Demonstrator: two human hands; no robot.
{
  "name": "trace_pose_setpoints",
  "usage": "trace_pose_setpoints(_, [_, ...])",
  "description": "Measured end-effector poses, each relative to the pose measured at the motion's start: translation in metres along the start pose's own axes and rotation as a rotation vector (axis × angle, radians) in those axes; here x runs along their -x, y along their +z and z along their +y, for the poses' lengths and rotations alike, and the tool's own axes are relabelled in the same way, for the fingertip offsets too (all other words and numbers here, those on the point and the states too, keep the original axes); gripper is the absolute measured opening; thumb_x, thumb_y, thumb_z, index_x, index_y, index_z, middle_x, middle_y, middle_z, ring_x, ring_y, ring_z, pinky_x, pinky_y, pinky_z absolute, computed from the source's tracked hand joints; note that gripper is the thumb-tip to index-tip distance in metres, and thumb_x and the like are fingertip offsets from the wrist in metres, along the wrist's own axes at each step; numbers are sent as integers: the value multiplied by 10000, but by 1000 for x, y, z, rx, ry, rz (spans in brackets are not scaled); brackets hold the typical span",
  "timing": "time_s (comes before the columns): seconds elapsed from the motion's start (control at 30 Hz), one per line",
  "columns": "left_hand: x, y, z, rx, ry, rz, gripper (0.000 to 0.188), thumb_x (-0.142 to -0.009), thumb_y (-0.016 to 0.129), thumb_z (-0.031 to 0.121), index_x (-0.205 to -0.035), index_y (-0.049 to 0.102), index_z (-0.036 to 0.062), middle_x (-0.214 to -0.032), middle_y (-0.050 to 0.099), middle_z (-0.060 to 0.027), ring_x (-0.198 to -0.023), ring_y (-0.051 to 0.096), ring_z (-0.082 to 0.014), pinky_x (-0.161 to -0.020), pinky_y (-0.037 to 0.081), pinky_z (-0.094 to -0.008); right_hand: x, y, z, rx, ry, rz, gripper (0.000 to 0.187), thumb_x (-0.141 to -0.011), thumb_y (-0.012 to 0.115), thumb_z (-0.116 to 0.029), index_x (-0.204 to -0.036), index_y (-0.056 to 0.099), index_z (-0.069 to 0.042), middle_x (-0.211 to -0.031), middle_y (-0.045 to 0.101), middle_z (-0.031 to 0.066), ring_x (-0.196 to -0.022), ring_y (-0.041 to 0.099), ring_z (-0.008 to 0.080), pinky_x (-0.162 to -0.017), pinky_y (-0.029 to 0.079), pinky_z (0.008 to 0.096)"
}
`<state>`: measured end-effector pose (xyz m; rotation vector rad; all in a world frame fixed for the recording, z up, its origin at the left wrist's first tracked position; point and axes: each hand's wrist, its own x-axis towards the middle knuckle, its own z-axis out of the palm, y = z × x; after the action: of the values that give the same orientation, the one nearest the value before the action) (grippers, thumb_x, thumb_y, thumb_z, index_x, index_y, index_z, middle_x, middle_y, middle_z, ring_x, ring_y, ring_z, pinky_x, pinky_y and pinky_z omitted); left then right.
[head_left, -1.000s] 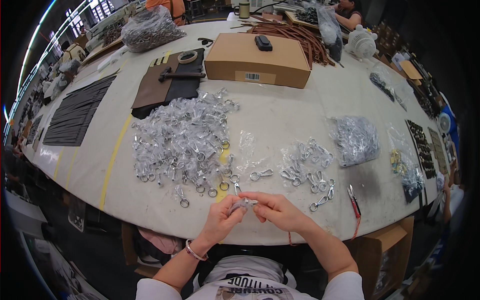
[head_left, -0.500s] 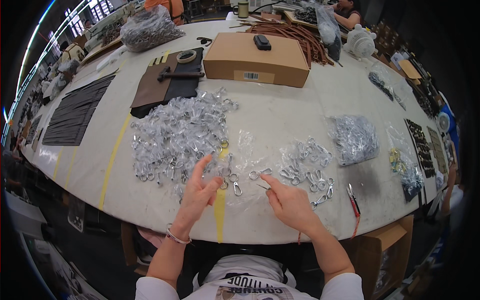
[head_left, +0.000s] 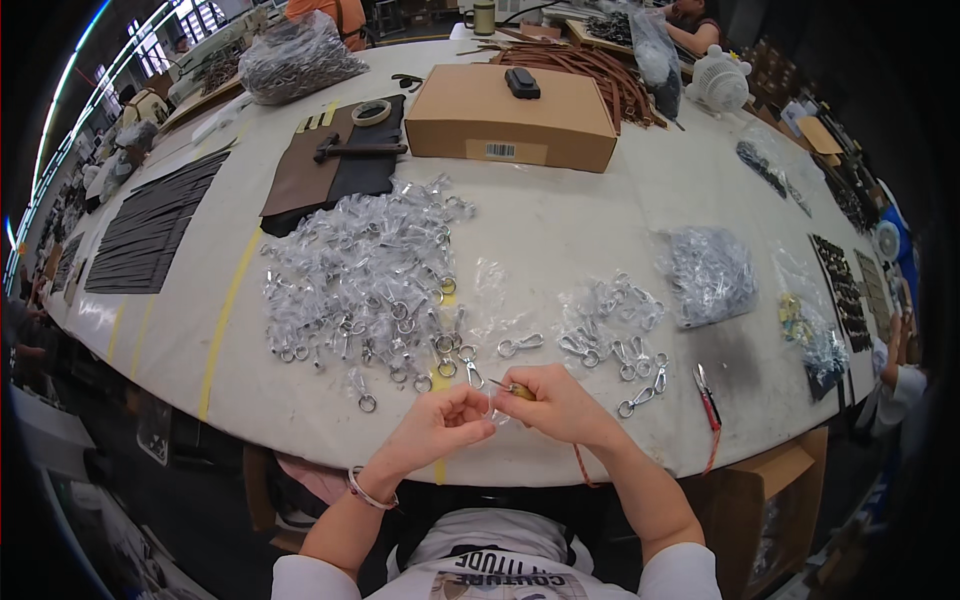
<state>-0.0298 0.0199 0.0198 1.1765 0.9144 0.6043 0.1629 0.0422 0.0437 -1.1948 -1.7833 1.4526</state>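
My left hand (head_left: 443, 424) and my right hand (head_left: 553, 402) meet near the table's front edge. Between their fingertips sits a small clear plastic-wrapped piece (head_left: 497, 413), pinched from both sides. My right hand also grips a thin tool with a yellowish handle (head_left: 520, 391) whose tip points left. Just beyond my hands lies a big heap of metal snap hooks in clear wrappers (head_left: 360, 275). A smaller group of bare metal snap hooks (head_left: 610, 330) lies to the right of it.
A cardboard box (head_left: 510, 130) and a brown and black leather sheet (head_left: 330, 165) lie farther back. A clear bag of metal parts (head_left: 710, 275) rests at the right, red-handled snips (head_left: 708, 398) near the edge. Other people work at the far side.
Half a second ago my hands were spread apart reaching among the hooks. Now both have drawn back to the front edge and closed together on a small wrapped piece.
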Motion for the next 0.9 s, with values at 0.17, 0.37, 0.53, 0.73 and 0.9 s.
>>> trace_pose_setpoints(0.17, [-2,-2,11,22,76,-40,179,-797,605,87,-932,556,-22,-765,593,-20,-682,559,-54,-624,447,-176,-8,-3,-5,101,-89,-95,139,-770,593,-135,-754,567,1,-518,460,-14,-497,390,47,-449,325,221])
trace_pose_setpoints(0.37, [-3,-6,21,217,48,-15,115,-823,569,82,-870,572,-23,-769,601,-39,-689,586,-91,-646,483,-219,-8,-6,-19,98,-79,68,162,-723,570,-136,-698,510,12,-546,484,115,-487,444,179,-489,374,299])
trace_pose_setpoints(0.53, [0,-13,15,144,108,70,117,-806,600,83,-861,569,-15,-726,576,-8,-675,565,-69,-624,459,-208,-18,2,-27,218,-268,28,95,-727,554,-72,-807,564,-22,-534,485,63,-478,445,113,-468,364,247])
trace_pose_setpoints(0.73, [-1,-18,10,57,164,132,88,-787,618,70,-832,571,11,-711,569,23,-631,484,-18,-588,386,-157,-22,2,-39,225,-232,8,141,-724,558,-131,-820,545,-29,-639,574,154,-600,569,325,-546,435,378])
trace_pose_setpoints(0.9, [11,-48,3,235,277,433,73,-780,610,63,-789,545,32,-669,558,2,-583,493,-35,-526,388,-176,-42,-1,4,629,-137,165,186,-730,586,-176,-829,532,-29,-662,577,134,-626,575,308,-562,440,390])
